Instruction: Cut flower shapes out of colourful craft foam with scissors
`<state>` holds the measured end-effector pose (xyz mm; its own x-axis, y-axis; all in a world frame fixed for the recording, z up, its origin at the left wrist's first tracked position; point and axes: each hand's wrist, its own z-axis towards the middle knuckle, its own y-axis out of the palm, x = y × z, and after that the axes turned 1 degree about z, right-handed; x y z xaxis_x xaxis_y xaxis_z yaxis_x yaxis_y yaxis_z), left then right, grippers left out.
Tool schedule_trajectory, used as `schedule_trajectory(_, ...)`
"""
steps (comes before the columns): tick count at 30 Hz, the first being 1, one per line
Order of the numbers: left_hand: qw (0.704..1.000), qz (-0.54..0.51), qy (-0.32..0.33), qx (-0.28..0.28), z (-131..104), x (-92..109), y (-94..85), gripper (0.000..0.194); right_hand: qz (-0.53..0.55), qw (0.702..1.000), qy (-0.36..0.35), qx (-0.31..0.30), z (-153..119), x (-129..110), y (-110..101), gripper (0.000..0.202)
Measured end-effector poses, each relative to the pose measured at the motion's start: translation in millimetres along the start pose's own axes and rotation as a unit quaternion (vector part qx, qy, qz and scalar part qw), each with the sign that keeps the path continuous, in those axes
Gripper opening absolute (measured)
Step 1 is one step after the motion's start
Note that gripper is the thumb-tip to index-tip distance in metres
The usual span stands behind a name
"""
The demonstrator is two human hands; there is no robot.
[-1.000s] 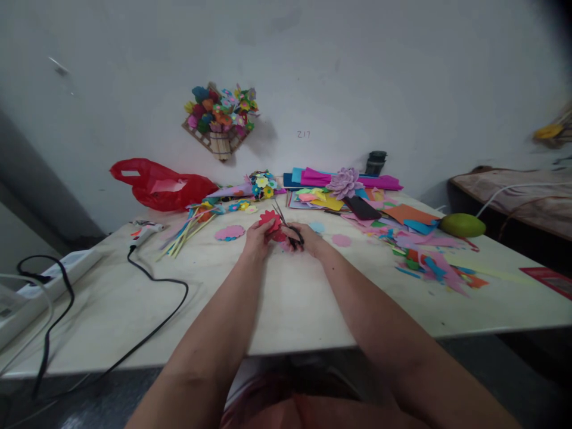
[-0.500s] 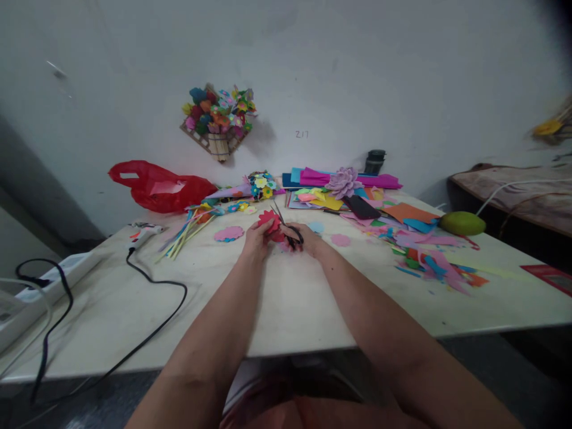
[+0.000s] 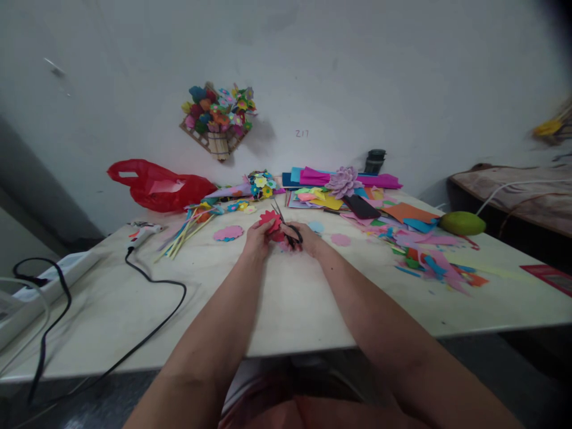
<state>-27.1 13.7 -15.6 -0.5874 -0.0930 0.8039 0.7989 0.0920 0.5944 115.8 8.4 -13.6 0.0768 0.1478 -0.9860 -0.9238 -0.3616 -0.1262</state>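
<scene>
The right hand (image 3: 306, 236) partly hides the scissors (image 3: 294, 239); the view's left edge crops the power strip (image 3: 51, 292).

Left arm (image 3: 214, 322): is extended forward from the lower edge of view and angled inward; the forearm is bared.
Left wrist (image 3: 255, 253): is held nearly in line with the forearm.
Left hand (image 3: 258, 236): is closed in a pinch, the thumb laid on top, the other fingers partly hidden.
Right arm (image 3: 370, 310): is extended forward from the lower right and angled inward, likewise bared.
Right wrist (image 3: 320, 247): is bent slightly inward.
Right hand (image 3: 307, 237): is closed in a grip, the fingers curled and partly hidden.
Hand spacing: both are held close together, near mid-view.
</scene>
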Motion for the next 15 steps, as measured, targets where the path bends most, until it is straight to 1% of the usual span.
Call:
schedule_trajectory(9, 1.000, -0.002, 0.000, 0.015, 0.0, 0.3, 0.9, 0.016, 0.007, 1.000, 0.012, 0.008, -0.1, -1.2, 0.9, 0.026)
schedule_trajectory(15, 1.000, -0.009, 0.002, 0.025, -0.5, 1.3, 1.6, 0.010, 0.011, 1.000, 0.019, 0.008, -1.8, -4.7, 2.0, 0.023)
